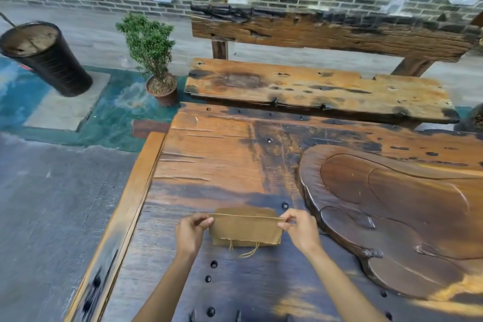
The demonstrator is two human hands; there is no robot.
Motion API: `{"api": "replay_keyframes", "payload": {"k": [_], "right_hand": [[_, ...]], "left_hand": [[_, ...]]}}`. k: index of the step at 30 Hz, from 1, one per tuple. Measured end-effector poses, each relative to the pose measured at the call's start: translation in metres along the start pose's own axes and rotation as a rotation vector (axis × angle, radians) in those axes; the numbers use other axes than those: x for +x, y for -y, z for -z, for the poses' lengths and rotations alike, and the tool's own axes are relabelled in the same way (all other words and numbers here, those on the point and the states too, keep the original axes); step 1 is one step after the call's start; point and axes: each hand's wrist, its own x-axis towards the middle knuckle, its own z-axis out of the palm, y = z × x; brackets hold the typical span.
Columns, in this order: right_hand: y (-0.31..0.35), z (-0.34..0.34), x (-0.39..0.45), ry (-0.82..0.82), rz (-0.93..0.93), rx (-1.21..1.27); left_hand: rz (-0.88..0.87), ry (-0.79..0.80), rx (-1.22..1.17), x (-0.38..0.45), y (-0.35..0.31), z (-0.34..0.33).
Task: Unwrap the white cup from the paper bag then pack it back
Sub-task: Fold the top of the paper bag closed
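A brown paper bag (245, 227) lies folded on the dark wooden table (222, 165), its string handles trailing toward me. My left hand (189, 234) pinches the left end of the bag's folded top edge. My right hand (300, 230) pinches the right end of the same fold. The folded flap is lifted slightly off the table between my hands. The white cup is not visible; I cannot tell whether it is inside the bag.
A carved dark wooden tea tray (392, 217) fills the table's right side, close to my right hand. A wooden bench (313, 86) stands beyond the table. A potted plant (154, 60) and a black ribbed bin (47, 57) stand on the floor at left.
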Motion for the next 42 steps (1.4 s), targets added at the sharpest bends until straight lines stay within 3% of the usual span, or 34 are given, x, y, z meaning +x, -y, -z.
{"api": "replay_keyframes", "payload": {"k": [13, 21, 26, 35, 42], "right_hand": [[-0.024, -0.025, 0.000, 0.165, -0.017, -0.134], [-0.007, -0.038, 0.000, 0.279, 0.049, -0.286], [0.014, -0.055, 0.001, 0.282, 0.222, -0.568], [0.026, -0.060, 0.006, 0.369, 0.308, -0.683], [0.018, -0.055, 0.010, 0.446, 0.325, -0.655]], "left_hand": [[0.008, 0.072, 0.167, 0.007, 0.028, -0.002], [-0.231, 0.302, 0.491, 0.020, 0.025, 0.000], [-0.248, 0.418, 0.583, 0.024, 0.021, -0.011], [-0.251, 0.387, 0.604, 0.031, 0.026, -0.016], [-0.258, 0.506, 0.498, 0.046, 0.032, -0.010]]}}
